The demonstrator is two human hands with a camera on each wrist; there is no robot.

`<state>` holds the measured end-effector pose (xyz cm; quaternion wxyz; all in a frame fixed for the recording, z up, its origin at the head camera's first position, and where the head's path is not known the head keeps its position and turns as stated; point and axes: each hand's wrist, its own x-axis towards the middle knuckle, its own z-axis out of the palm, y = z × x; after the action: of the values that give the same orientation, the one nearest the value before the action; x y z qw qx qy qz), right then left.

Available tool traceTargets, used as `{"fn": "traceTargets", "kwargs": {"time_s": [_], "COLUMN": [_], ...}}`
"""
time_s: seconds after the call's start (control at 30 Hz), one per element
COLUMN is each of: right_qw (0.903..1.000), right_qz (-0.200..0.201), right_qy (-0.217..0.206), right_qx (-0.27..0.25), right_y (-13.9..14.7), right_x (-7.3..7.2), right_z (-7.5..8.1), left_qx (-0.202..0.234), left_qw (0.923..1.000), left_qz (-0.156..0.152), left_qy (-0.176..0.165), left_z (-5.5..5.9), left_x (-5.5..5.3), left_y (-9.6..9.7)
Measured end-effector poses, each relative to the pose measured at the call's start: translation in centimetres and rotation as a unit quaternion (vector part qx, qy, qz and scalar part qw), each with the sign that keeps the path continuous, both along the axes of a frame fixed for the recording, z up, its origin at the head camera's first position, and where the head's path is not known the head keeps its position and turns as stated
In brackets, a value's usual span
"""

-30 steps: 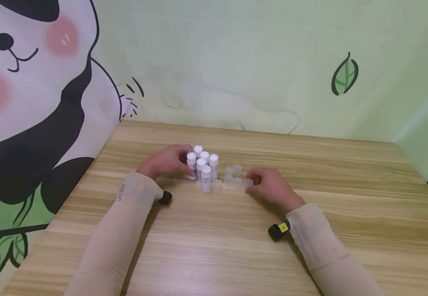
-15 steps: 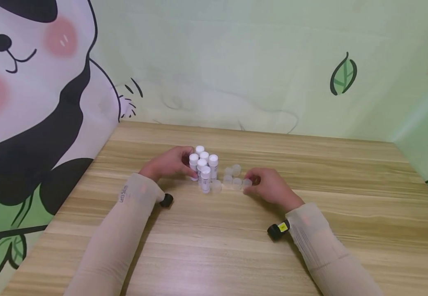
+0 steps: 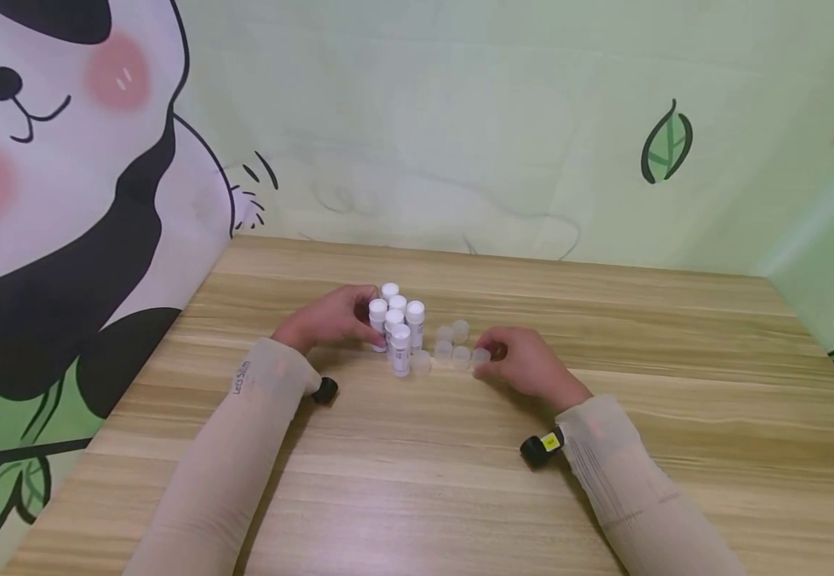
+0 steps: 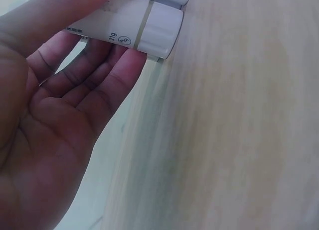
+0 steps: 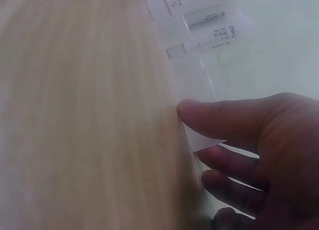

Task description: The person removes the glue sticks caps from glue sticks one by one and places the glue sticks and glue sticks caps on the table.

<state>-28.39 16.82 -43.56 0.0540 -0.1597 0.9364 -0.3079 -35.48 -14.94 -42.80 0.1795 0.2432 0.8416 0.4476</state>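
White glue sticks stand upright in a tight cluster; the front one (image 3: 401,352) shows its printed label. My left hand (image 3: 330,316) grips the leftmost glue stick (image 3: 378,312), thumb toward me and fingers behind. In the left wrist view, that glue stick (image 4: 114,26), marked 21g, lies between thumb and fingers. My right hand (image 3: 532,360) pinches a clear cap (image 3: 481,357) at the right end of a small group of caps. The right wrist view has this ribbed cap (image 5: 202,139) between thumb and fingers, close to the tabletop.
Several loose translucent caps (image 3: 460,332) lie between the cluster and my right hand; one cap (image 3: 421,362) sits beside the front glue stick. The wooden table (image 3: 417,480) meets a printed wall (image 3: 460,144) at the back. Each wrist carries a black camera (image 3: 325,390).
My left hand has shifted slightly right with its glue stick, bringing it closer against the others. The right hand stays at the same cap. The last half second shows almost no movement.
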Motion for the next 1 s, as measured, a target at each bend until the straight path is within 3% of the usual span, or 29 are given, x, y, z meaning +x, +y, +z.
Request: {"fn": "traceTargets", "kwargs": {"time_s": [0.47,0.73,0.87,1.0], "right_qw": [1.0000,0.9995,0.9990,0.9997], "right_qz": [0.008,0.015,0.022,0.021], "right_qy": [0.002,-0.024,-0.035,-0.010], "right_qx": [0.003,-0.010,-0.013,-0.006], "right_y": [-0.7,0.4,1.3,2.0], "right_x": [-0.5,-1.1,-1.1,-1.3], "right_z": [-0.3,-1.2,-0.8,1.3], "left_qx": [-0.014,-0.013,-0.024,-0.031], "left_qw": [0.9998,0.9998,0.9995,0.9994], "left_qz": [-0.008,0.012,0.014,0.016], "left_qy": [0.011,-0.004,-0.013,-0.008], "left_z": [-0.9,-1.4,-0.9,0.5], "left_x": [-0.4,0.0,0.5,0.5], "left_y": [-1.0,-1.2,-1.3,-1.7]}}
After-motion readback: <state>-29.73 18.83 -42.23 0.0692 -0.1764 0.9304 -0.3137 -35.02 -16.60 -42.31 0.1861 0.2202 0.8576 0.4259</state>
